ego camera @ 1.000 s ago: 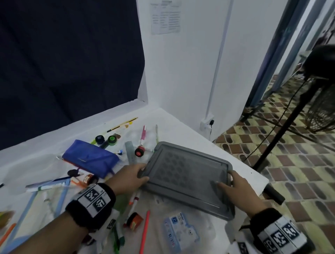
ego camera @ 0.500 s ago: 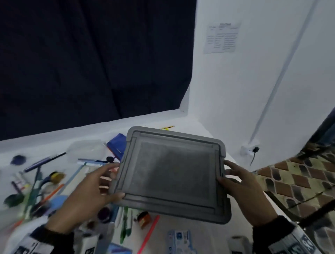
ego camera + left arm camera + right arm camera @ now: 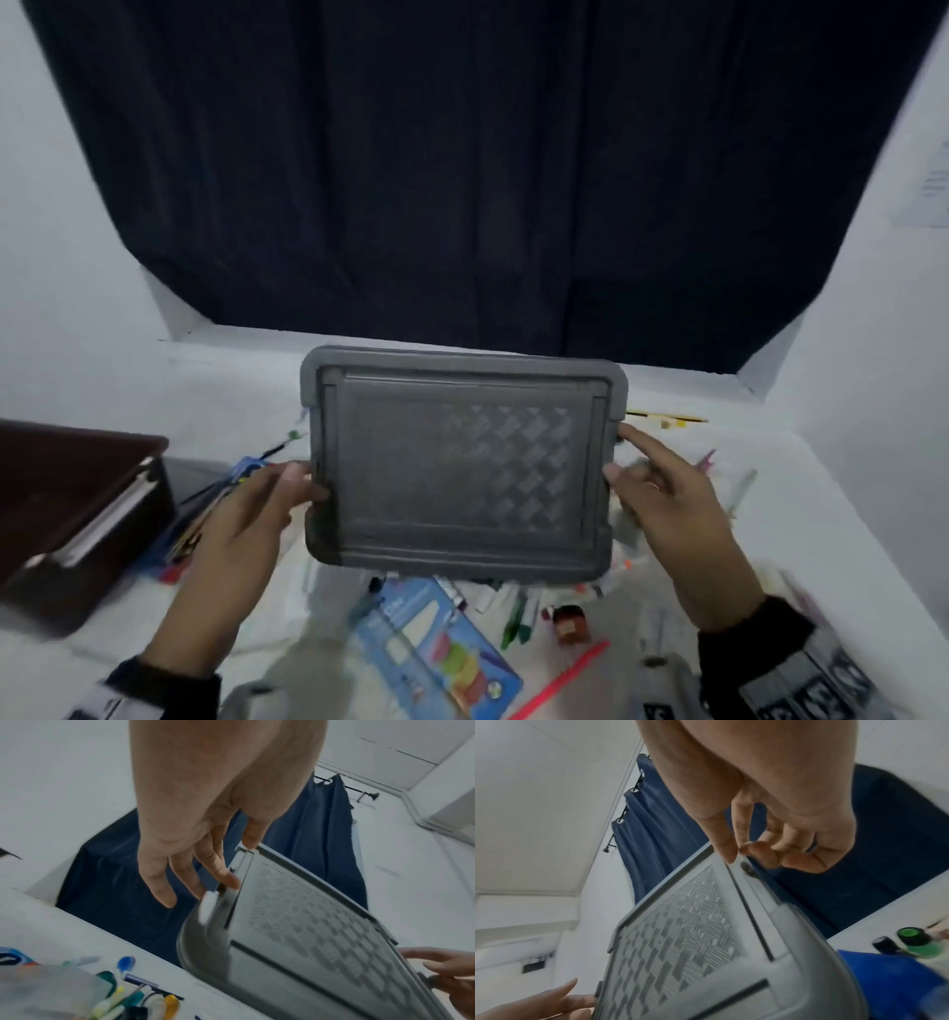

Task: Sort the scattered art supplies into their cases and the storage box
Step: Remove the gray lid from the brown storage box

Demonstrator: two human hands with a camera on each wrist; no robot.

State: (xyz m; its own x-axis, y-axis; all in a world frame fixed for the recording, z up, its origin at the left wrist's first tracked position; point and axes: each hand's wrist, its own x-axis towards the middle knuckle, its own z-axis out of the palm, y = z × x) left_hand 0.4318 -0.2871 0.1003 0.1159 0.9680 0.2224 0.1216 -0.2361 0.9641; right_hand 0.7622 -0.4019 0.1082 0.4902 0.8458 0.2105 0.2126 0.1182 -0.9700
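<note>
Left hand and right hand pinching opposite edges of raised grey lid

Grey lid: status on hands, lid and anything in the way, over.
Left hand and right hand hold the grey lid by its short edges. Lid held above the table. Pens and a blue pack scattered beneath; dark box at left.

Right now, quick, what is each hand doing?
Left hand: holding the left edge of the grey lid, thumb on top.
Right hand: pinching the lid's right edge.
</note>
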